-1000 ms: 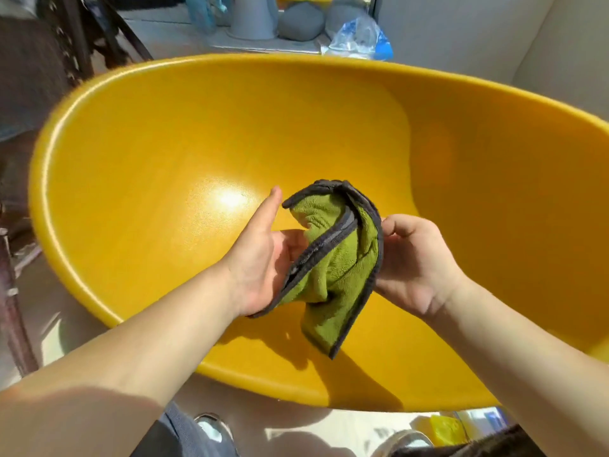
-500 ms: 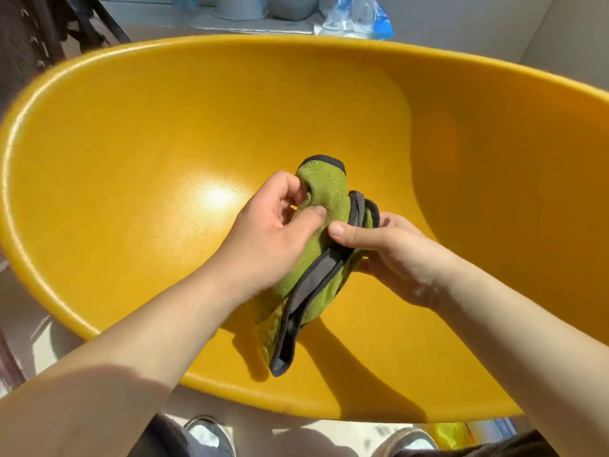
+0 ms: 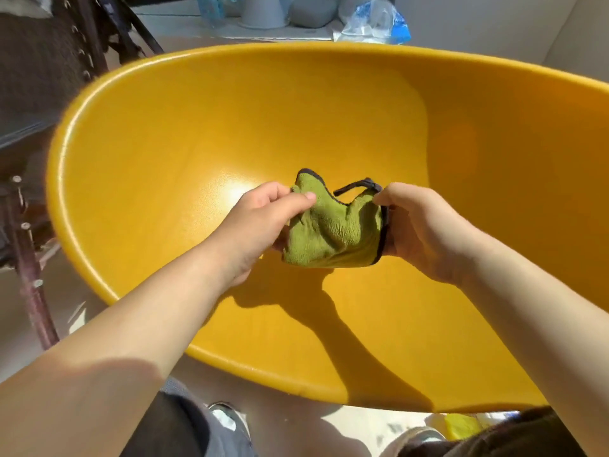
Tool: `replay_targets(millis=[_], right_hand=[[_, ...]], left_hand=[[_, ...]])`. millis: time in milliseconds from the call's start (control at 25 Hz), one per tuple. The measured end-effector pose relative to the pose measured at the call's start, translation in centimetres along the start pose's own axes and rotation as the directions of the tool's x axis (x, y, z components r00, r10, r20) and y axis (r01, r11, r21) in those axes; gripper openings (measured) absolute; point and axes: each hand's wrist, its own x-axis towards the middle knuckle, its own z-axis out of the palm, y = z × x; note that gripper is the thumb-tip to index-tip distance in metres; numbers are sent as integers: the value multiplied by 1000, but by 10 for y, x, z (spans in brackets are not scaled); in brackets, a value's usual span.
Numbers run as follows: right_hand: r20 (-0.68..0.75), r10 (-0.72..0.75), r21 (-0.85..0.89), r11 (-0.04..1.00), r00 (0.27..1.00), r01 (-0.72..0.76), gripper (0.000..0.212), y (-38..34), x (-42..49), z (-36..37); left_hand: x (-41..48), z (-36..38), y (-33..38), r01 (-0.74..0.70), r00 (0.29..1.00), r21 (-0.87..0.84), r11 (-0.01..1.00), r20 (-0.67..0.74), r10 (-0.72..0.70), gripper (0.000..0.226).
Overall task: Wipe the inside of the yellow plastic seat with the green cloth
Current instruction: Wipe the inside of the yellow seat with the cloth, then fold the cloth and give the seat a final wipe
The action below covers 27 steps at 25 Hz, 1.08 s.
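The yellow plastic seat [image 3: 158, 133] fills most of the view as a wide, glossy shell lit by the sun. Above its middle I hold the green cloth [image 3: 333, 232], a folded green towel with a dark grey edge. My left hand [image 3: 260, 225] pinches its left side between thumb and fingers. My right hand [image 3: 425, 232] grips its right edge. The cloth is bunched into a compact pad between both hands and hangs clear of the seat's surface, casting a shadow below.
A dark metal frame [image 3: 29, 258] with bolts stands at the left. Behind the seat sit grey containers [image 3: 260, 9] and a clear-and-blue plastic bag [image 3: 372, 23]. My shoes [image 3: 227, 420] and the pale floor show below the seat's near rim.
The cloth hung long and loose before; both hands have folded it into a short pad and spread apart to its two sides. The view has shifted slightly.
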Motion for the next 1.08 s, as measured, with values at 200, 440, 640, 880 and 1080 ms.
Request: replay_targets(millis=[200, 440, 640, 880, 1080], right_hand=[[-50, 419, -241, 876, 907, -418, 25, 66, -1, 4], [-308, 359, -311, 837, 881, -450, 31, 105, 30, 11], [-359, 311, -570, 674, 880, -470, 31, 109, 39, 19], [-339, 393, -378, 775, 855, -506, 38, 102, 39, 23], [-355, 370, -161, 880, 858, -446, 54, 89, 34, 33]], left_hand=[[-7, 3, -45, 202, 960, 391, 898, 103, -260, 22], [21, 6, -85, 198, 944, 678, 708, 64, -325, 59], [22, 8, -84, 177, 896, 938, 299, -28, -442, 54], [17, 29, -99, 351, 853, 773, 528, -32, -520, 48], [14, 36, -82, 326, 897, 569, 755, 66, -437, 27]])
